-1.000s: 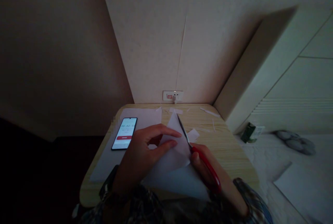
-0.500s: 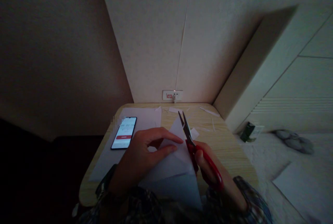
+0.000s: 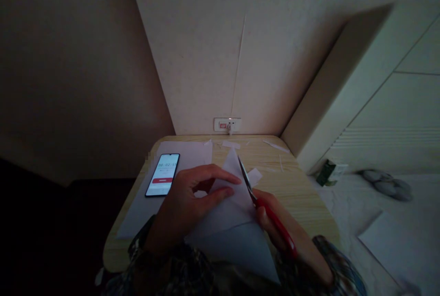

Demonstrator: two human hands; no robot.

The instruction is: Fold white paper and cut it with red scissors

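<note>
My left fingers [image 3: 223, 174] grasped the folded white paper [image 3: 240, 204], forefinger and thumb tips laid near each other on its upper face; the others were hidden from me. My right fingers [image 3: 264, 197] were clenched round the red-handled scissors [image 3: 275, 221], though I could not tell which of them went through the loops. The blades lay nearly together along the right edge of the paper, pointing away from me, just short of its narrow tip. The paper was between my two hands, over the near half of the desk [image 3: 302, 195], its point directed at the wall [image 3: 202, 57], its wide lower part spreading toward me below a crease. My plaid sleeves [image 3: 338, 264] came in at the bottom.

Just right of the blades was a small white scrap [image 3: 254, 175]. Past the tip lay a short white strip [image 3: 231, 145], and toward the far right corner a long strip [image 3: 276, 145] with a thin sliver [image 3: 281, 163] nearer me. On my left, a lit phone [image 3: 162, 175] rested on a large white sheet [image 3: 195, 153]. Behind the desk, a socket [image 3: 227, 125] with a plug in it sat low on the wall. Off to the right were a green-and-white box [image 3: 326, 173] and a blurred grey thing [image 3: 387, 185].
</note>
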